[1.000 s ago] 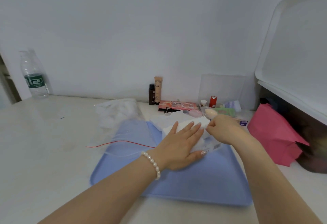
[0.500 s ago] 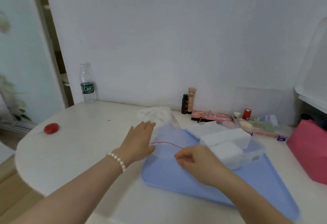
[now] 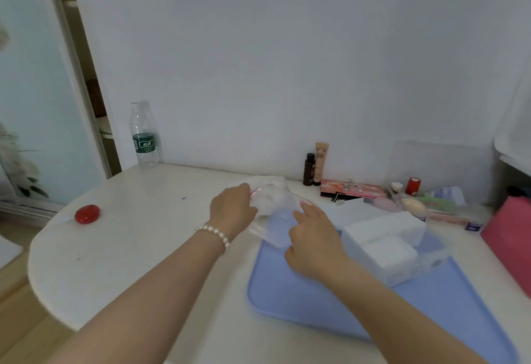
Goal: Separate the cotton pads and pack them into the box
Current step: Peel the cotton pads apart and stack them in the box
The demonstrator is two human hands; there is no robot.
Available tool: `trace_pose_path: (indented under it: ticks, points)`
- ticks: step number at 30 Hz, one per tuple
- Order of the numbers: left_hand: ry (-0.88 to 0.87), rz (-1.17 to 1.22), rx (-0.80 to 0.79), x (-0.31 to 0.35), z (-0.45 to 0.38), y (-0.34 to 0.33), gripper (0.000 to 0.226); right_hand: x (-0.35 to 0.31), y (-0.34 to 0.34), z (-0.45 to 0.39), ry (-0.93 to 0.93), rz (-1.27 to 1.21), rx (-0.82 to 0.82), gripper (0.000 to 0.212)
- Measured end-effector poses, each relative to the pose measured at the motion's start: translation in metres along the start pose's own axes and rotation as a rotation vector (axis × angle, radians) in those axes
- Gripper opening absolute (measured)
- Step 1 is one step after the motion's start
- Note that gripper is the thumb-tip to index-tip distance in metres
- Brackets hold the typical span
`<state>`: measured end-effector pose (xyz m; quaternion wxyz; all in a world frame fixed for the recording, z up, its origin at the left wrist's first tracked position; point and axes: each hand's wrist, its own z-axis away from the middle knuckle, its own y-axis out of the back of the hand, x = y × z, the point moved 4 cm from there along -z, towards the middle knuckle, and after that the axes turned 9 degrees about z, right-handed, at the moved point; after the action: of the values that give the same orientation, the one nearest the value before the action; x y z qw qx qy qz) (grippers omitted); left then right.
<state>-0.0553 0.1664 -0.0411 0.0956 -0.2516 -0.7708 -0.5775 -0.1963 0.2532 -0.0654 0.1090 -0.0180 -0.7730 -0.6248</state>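
Note:
A clear plastic bag [image 3: 273, 205] with a red zip strip and white cotton inside lies at the far left corner of the blue tray [image 3: 316, 300]. My left hand [image 3: 232, 209], with a pearl bracelet at the wrist, grips the bag's left edge by the red strip. My right hand [image 3: 313, 237] holds the bag's right side, fingers curled on the plastic. To the right, stacks of white cotton pads [image 3: 382, 237] sit in a clear plastic box [image 3: 431, 257] on the tray.
A water bottle [image 3: 143, 136] stands at the back left, a red round object [image 3: 87, 214] near the table's left edge. Cosmetics [image 3: 316, 168], a palette [image 3: 350, 188] and small items line the wall. A pink bag [image 3: 508, 237] sits at the right.
Both hands left the cotton pad stacks and moved left to the plastic bag; they now hold it by both sides. The view has swung left.

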Motion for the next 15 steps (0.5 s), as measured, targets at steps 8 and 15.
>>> trace_pose_path:
  ticks: [8, 15]
  points:
    - [-0.115, 0.227, 0.029, 0.007, -0.029, -0.002, 0.017, -0.026, 0.017, -0.025, 0.078, -0.141, -0.297, 0.031]
    - [-0.147, 0.272, -0.172, 0.009, -0.037, -0.011, 0.023, 0.002, 0.003, -0.058, -0.032, -0.194, -0.330, 0.044]
